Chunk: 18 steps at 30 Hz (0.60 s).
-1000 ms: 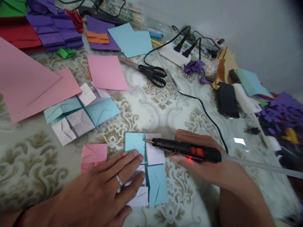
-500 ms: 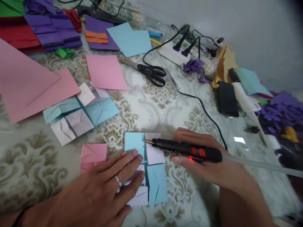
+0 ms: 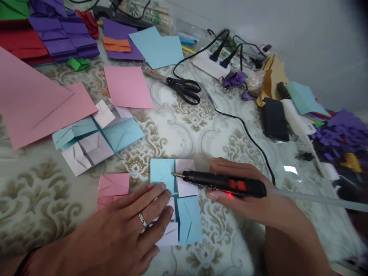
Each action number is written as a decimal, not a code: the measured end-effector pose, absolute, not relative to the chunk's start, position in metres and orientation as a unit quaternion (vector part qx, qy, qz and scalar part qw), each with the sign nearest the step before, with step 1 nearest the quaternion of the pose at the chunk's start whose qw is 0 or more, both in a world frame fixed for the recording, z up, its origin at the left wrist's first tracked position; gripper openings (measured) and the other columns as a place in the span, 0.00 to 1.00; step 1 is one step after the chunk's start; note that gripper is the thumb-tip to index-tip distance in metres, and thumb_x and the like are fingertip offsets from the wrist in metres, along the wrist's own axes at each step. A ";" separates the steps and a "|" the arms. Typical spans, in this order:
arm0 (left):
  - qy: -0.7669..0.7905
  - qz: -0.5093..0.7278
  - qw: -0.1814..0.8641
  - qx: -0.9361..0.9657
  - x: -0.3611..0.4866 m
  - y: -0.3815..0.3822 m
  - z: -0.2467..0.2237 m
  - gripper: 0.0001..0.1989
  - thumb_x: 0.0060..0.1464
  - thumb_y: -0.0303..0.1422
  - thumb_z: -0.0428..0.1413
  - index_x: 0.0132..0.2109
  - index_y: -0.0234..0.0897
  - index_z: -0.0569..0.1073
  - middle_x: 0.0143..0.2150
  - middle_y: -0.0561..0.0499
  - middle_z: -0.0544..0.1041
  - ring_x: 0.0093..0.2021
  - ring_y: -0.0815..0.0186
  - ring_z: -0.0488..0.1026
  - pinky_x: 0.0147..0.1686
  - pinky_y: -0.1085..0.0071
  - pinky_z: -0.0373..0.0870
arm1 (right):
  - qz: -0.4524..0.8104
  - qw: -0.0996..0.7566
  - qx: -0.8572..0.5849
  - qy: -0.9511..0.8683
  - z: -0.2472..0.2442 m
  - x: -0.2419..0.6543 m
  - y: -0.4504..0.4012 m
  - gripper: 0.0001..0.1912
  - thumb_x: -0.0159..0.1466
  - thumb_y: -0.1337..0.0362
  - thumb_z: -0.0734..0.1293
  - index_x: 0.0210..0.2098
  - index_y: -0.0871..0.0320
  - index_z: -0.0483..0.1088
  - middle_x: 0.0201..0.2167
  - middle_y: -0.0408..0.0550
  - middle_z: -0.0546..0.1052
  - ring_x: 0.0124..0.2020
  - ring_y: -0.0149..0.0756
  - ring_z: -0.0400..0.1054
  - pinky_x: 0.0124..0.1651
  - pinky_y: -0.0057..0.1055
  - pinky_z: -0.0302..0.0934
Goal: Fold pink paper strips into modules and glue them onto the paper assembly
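Note:
Four folded paper squares, light blue and white, sit together as one paper block [image 3: 189, 220] on the patterned tablecloth. My left hand [image 3: 140, 218], wearing a ring, lies flat with fingers stretched over the block's left side, hiding part of it. In my right hand [image 3: 235, 168] is a black hot glue gun [image 3: 221, 183] with a red switch and a lit red light; a pale glue stick [image 3: 313, 201] runs out of its back. The metal nozzle is over the upper blue square, near its seam with the white one. A folded pink square [image 3: 113, 186] lies beside my left hand.
A second blue-and-white folded block [image 3: 123, 135] and pink sheets [image 3: 129, 88] lie at the left. Black-handled scissors [image 3: 184, 90] rest further back, near a white power strip [image 3: 211, 63]. A black cable [image 3: 244, 124] crosses the cloth. A black phone-like object [image 3: 275, 119] is at the right.
The glue gun's nozzle has shifted slightly left and down over the blue square. My left hand stays on the block, which has barely moved in view.

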<state>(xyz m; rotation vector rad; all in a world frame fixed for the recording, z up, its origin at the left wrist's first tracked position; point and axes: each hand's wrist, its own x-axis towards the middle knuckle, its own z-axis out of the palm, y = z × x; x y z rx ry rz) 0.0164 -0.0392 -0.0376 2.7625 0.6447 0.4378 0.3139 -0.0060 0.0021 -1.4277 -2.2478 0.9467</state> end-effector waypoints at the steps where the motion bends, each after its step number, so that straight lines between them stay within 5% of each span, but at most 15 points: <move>1: 0.221 0.155 0.137 0.953 0.016 -0.040 -0.038 0.21 0.69 0.41 0.55 0.62 0.33 0.74 0.67 0.42 0.75 0.70 0.58 0.67 0.72 0.63 0.55 | 0.334 0.157 -0.499 -0.784 0.002 0.314 -0.006 0.19 0.66 0.57 0.73 0.25 0.55 0.63 0.23 0.38 0.65 0.24 0.30 0.61 0.27 0.29 0.57; 18: 0.215 0.175 0.120 0.953 0.016 -0.043 -0.045 0.23 0.67 0.41 0.58 0.62 0.32 0.75 0.64 0.43 0.77 0.63 0.56 0.70 0.71 0.57 0.50 | 0.355 0.104 -0.461 -0.806 0.007 0.317 -0.007 0.21 0.67 0.58 0.72 0.25 0.55 0.60 0.23 0.37 0.62 0.25 0.30 0.58 0.29 0.29 0.54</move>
